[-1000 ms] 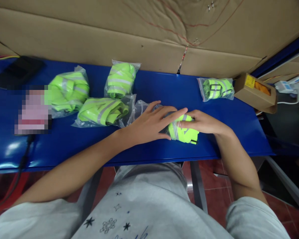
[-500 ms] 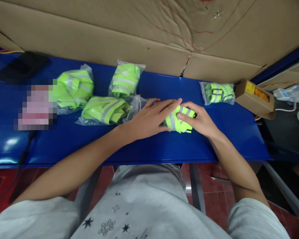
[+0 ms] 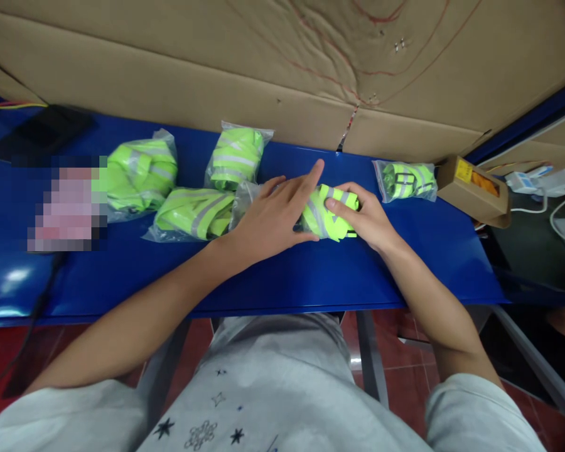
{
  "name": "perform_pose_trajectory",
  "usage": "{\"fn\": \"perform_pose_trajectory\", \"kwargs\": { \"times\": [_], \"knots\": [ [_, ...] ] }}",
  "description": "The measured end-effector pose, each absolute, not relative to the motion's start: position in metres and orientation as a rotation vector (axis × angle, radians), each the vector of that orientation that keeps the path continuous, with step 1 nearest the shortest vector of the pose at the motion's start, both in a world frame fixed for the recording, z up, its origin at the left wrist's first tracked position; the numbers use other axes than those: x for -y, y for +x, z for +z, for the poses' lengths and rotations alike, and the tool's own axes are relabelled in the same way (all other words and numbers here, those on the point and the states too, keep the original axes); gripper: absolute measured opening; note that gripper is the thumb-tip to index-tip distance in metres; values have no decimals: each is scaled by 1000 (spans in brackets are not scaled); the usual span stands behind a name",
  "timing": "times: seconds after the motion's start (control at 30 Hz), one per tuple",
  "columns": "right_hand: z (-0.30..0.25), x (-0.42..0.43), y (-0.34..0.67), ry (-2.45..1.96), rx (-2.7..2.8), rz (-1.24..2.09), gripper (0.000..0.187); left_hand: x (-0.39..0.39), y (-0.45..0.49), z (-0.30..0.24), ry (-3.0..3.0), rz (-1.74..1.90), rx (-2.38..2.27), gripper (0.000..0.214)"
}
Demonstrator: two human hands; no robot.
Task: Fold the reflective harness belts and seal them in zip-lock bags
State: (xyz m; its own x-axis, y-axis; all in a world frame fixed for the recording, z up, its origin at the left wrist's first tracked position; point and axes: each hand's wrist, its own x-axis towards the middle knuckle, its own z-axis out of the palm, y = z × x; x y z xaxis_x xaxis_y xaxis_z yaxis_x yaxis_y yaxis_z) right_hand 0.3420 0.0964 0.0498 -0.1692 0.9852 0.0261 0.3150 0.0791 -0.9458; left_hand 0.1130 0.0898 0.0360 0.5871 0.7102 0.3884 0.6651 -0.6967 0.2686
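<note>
A rolled neon-yellow reflective vest (image 3: 329,216) lies on the blue table (image 3: 287,282), partly inside a clear plastic bag (image 3: 245,198). My left hand (image 3: 273,216) rests flat on the bag and the vest's left end, fingers stretched out. My right hand (image 3: 362,216) has its fingers curled round the vest's right end.
Three bagged vests (image 3: 141,172) (image 3: 195,213) (image 3: 235,157) lie to the left, a smaller bagged one (image 3: 405,180) to the right. A brown carton (image 3: 475,190) stands at the table's right end. Cardboard sheets (image 3: 263,81) line the back. White cables (image 3: 546,185) lie far right.
Both hands have pushed the rolled vest away from me and to the left, further into the clear bag. The right hand's fingers have curled tighter round it.
</note>
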Motion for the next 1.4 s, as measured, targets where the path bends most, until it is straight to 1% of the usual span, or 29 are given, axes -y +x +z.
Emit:
{"fn": "perform_pose_trajectory", "kwargs": {
  "times": [0.13,0.2,0.5,0.8,0.93,1.1,1.27,1.4],
  "knots": [
    [39,-89,340,-1335,1501,1078,58,-92,113,33,2674,703,-1234,98],
    [34,-87,339,-1346,1449,1099,60,-91,114,31,2682,686,-1196,94],
    [26,-86,339,-1342,1454,1156,54,-92,113,31,2682,604,-1115,93],
    [25,-87,338,-1376,1465,1158,56,-91,116,31,2635,537,-1129,91],
    [31,-84,339,-1356,1520,1136,53,-94,110,37,2512,521,-1116,92],
    [42,-82,344,-1214,1709,1132,48,-100,98,52,2273,398,-964,95],
    [43,-84,348,-1150,1846,1218,49,-93,103,50,2391,302,-988,92],
    [31,-85,345,-1186,1789,1100,49,-83,115,43,2488,319,-1070,93]
  ]
}}
